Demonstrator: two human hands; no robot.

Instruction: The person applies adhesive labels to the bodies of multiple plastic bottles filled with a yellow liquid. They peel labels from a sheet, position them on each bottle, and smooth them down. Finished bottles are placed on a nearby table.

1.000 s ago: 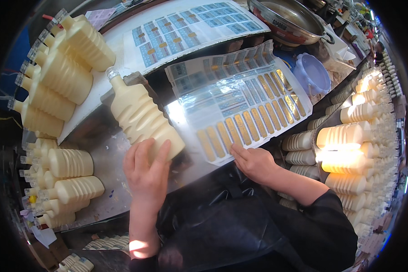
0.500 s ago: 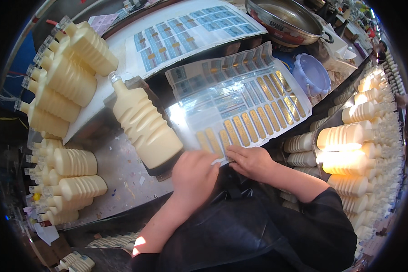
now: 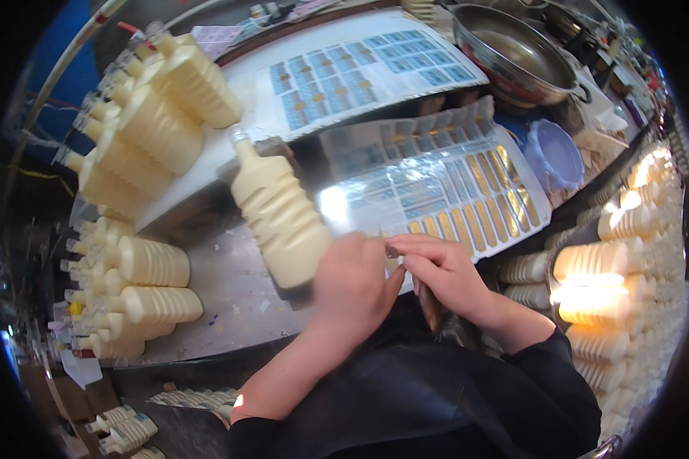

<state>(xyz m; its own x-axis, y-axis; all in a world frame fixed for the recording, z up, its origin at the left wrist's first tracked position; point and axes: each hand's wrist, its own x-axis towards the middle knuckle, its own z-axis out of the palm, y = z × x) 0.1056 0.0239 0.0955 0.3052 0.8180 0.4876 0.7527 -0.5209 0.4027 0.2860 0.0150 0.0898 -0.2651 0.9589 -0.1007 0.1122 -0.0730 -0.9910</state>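
Observation:
My left hand (image 3: pixel 354 281) and my right hand (image 3: pixel 445 274) meet over the near edge of a glossy sticker sheet (image 3: pixel 452 195). The sheet carries rows of gold strips and blue pieces, its far edge curled up. Both hands are closed, fingertips pinched close together; what they hold between them is hidden and too small to name. The left one is slightly blurred. A brown, long shape (image 3: pixel 429 307) shows in shade just under my right hand; I cannot tell what it is. Just left of my left hand, a cream ribbed bottle (image 3: pixel 278 210) lies tilted on a dark support.
Cream bottles stand grouped at the left (image 3: pixel 157 126), and many more fill the right side (image 3: pixel 593 306). Another sheet of blue labels (image 3: pixel 360 80) lies on the raised white board. Beyond the sticker sheet are a lilac basin (image 3: pixel 555 153) and a large metal pan (image 3: pixel 513 53).
My view has shifted, so the scene sits further right. My right hand has lifted from the sheet's near edge, and both hands have come together, fingertips pinched. The bottle stays put.

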